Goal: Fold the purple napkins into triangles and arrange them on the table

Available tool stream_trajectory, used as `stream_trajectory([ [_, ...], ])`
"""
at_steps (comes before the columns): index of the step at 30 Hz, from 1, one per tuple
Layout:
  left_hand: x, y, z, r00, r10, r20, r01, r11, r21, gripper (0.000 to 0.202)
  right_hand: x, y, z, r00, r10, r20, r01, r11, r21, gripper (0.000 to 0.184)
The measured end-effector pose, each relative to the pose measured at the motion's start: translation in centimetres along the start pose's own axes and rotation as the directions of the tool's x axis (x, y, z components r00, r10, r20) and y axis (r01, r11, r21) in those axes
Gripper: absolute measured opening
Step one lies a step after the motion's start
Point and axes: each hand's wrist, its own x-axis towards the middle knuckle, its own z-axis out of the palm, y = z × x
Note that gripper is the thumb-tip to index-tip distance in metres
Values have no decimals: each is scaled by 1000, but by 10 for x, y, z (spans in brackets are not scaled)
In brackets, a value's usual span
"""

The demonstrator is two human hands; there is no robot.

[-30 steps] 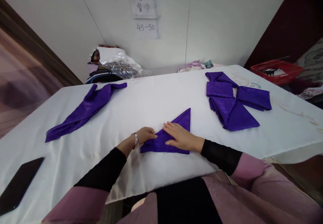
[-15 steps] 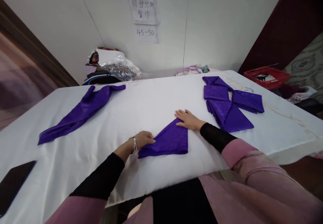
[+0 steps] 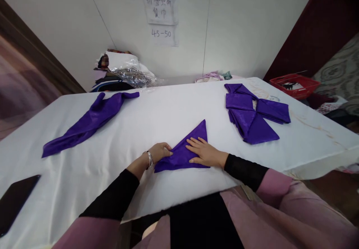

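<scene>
A purple cloth napkin (image 3: pixel 179 153), folded to a triangle, lies in front of me on the white tablecloth (image 3: pixel 165 118). Its point is at the far right and its long slanted edge faces left. My left hand (image 3: pixel 159 153), with a silver bracelet at the wrist, pinches the napkin along that slanted edge, close to the left corner. My right hand (image 3: pixel 204 151) rests flat on the napkin's right part, fingers spread. Under the palm, some of the cloth is hidden.
An unfolded purple cloth (image 3: pixel 89 123) lies at the left. Several folded purple napkins (image 3: pixel 242 103) overlap at the right. A dark flat device (image 3: pixel 18 202) sits at the near left. Behind the table are piled fabrics (image 3: pixel 123 69) and a red basket (image 3: pixel 308 84).
My right hand has slid from the napkin's far point down toward its near right side, uncovering the point. My left hand keeps its pinch in nearly the same place.
</scene>
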Motion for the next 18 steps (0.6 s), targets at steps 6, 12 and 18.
stream_trajectory([
  [6,-10,1,-1,999,42,32,-39,993,-111,65,5,-1,-1,999,-1,-41,2,1000,29,70],
  [12,-15,0,0,991,113,71,-107,990,-90,78,7,4,2,994,14,-107,-2,994,111,60],
  [18,-17,-1,4,986,155,61,-156,988,20,68,29,77,-30,695,600,-397,-279,733,620,29],
])
